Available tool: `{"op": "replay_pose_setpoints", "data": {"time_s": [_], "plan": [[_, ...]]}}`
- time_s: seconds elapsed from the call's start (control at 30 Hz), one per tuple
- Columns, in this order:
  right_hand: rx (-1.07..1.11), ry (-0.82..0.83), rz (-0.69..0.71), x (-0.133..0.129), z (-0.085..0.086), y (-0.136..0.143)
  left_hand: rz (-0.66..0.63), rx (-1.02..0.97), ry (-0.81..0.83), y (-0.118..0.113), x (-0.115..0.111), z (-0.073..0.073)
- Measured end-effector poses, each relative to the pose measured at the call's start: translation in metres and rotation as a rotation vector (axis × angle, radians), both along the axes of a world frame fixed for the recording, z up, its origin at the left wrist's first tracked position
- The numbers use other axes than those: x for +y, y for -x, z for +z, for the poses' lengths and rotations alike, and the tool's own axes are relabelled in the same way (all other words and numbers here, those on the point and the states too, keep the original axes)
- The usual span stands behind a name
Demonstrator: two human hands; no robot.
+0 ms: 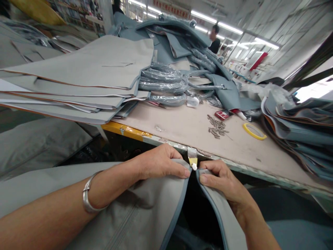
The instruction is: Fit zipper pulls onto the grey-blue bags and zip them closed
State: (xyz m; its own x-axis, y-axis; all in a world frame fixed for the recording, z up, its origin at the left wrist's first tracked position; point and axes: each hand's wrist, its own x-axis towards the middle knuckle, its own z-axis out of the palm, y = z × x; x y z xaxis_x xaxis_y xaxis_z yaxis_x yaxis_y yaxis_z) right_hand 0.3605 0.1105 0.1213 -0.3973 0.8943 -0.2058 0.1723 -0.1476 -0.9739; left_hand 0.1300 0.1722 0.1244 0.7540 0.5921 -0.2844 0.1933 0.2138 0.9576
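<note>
My left hand (pixel 169 163) pinches the top corner of a grey fabric panel (pixel 156 201) with blue-grey edging. My right hand (pixel 218 177) grips the upper end of another grey edged strip (pixel 229 215), thumb and fingers pressed on it. Between the two hands, a small metal and yellow fixture (pixel 192 157) with a white tip hangs at the table's edge. The two edged borders nearly meet just below the white tip and spread apart downward, with a dark gap between them. A silver bangle is on my left wrist.
Stacked grey panels (pixel 104 62) cover the table's left side. Behind are plastic-wrapped blue-grey coils (pixel 163 83). Small metal pieces (pixel 217 126), a red box (pixel 223 114) and a yellow tape roll (pixel 254 131) lie on the table (pixel 177 125). Folded blue-grey pieces (pixel 301 128) sit right. A person (pixel 214 40) stands far back.
</note>
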Motion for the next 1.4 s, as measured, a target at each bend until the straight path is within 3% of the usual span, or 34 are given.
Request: {"op": "replay_pose_setpoints", "data": {"time_s": [0.83,1.4], "plan": [[0.059,0.007,-0.003,0.0041,0.0012,0.0059,0.015,0.034,-0.062,-0.0062,0.0018,0.0035],[0.049,0.016,-0.095,0.0031,-0.0022,0.0077,0.01,0.022,-0.06,-0.0076,0.003,0.0006]]}}
